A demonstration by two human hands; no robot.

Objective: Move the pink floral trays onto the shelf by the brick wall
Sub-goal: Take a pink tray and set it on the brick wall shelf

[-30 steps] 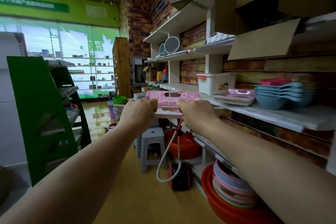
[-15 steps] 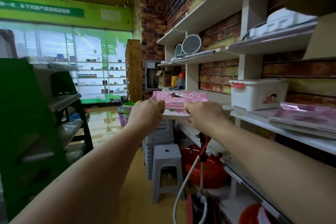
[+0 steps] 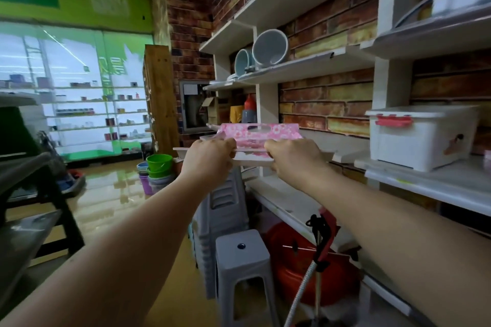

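Head view: I'm carrying pink floral trays [image 3: 259, 133] two-handed.
Left hand [image 3: 208, 158] and right hand [image 3: 293, 158] each grip the stack's near edge beside the white shelf [image 3: 342, 155].

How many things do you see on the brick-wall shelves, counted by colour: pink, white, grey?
Pink: 1, the trays, a stack held by the left hand and right hand
White: 1, the box
Grey: 2, the near basin and far basin
Total: 4
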